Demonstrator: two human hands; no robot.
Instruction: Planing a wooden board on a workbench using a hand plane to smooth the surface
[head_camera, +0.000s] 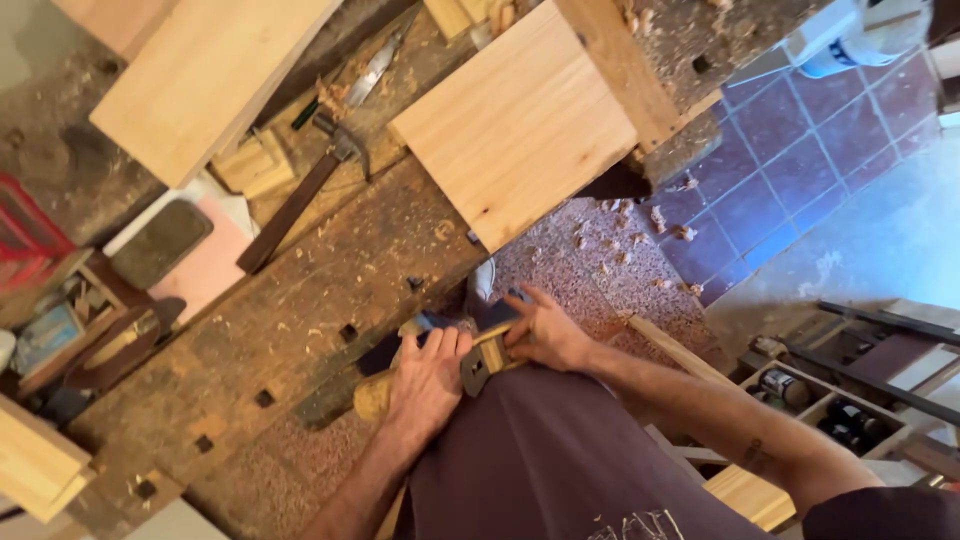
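Note:
My left hand (428, 378) wraps around a small wooden hand tool (487, 357) with a dark metal part, held low against my dark shirt at the workbench's front edge. A rounded wooden handle end (372, 397) sticks out below that hand. My right hand (543, 330) grips the same tool from the other side, fingers spread over its top. Both hands hold it just off the dark, worn workbench (300, 310).
A pale wooden board (520, 125) juts over the bench edge. Another light board (200, 75) lies at the top left. A hammer (300, 200) and a saw blade (372, 72) rest on the bench among shavings. Tiled floor (790, 170) at right, crates with bottles (830, 400) lower right.

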